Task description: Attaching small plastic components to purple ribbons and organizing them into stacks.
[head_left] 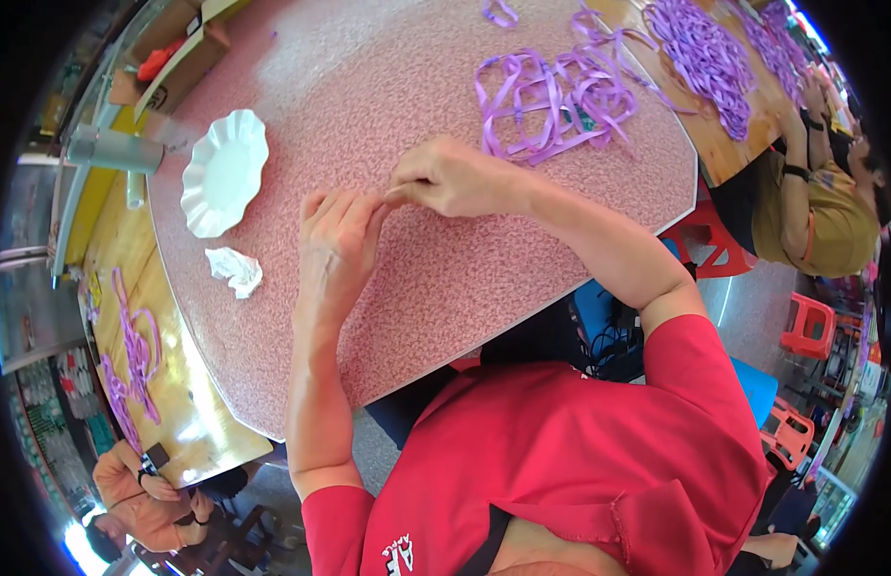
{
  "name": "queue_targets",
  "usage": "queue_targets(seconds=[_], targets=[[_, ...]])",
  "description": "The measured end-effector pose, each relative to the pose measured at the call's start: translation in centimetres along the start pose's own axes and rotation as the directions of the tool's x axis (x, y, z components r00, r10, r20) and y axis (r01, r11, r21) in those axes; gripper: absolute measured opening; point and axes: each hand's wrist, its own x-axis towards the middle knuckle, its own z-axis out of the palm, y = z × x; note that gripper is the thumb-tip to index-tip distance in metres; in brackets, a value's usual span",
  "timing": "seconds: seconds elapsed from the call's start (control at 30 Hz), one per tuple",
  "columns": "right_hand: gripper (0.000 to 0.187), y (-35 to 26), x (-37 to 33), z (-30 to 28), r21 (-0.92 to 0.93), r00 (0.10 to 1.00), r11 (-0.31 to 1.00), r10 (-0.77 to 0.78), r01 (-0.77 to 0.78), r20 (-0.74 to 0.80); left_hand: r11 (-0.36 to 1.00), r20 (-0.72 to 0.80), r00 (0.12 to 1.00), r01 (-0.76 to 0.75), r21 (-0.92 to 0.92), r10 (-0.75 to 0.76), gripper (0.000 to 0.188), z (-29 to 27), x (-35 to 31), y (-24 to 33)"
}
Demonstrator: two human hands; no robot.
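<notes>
My left hand [338, 240] and my right hand [453, 180] meet over the pink speckled table [445, 298]. Their fingertips are pinched together at one spot. Whatever lies between them is hidden or too small to make out. To the right, beyond my right hand, purple lanyards [551, 106] lie in loose loops on the table. A white dish with a scalloped rim [225, 173] sits left of my hands. Just below that dish lies a crumpled white tissue [236, 272].
A grey cylindrical cup [114, 151] and a cardboard box [188, 67] stand at the left edge. More purple lanyards [700, 62] are heaped on a wooden table at the far right, beside a person in an olive shirt [829, 226]. Another person in orange [129, 494] sits lower left.
</notes>
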Motion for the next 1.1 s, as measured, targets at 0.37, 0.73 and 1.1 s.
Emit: queue_targets(seconds=[0.37,0.73,1.1], targets=[[0.01,-1.1,-0.1,0.0,0.115,0.945,0.943,-0.321,0.313,0.066,0.981,0.118,0.988,0.118,-0.157,-0.1,0.007,-3.8,-2.6,1.8],[0.008,-1.3,-0.5,1.0,0.229,0.929,0.936,-0.313,0.267,0.195,0.923,0.141,0.964,0.259,-0.283,-0.227,0.008,-3.3,-5.9,2.5],[0.022,-3.0,-0.3,-0.1,0.112,0.946,0.983,-0.172,0.146,0.276,0.897,-0.257,0.86,0.423,-0.127,-0.441,0.016,-4.5,-8.9,-1.7]])
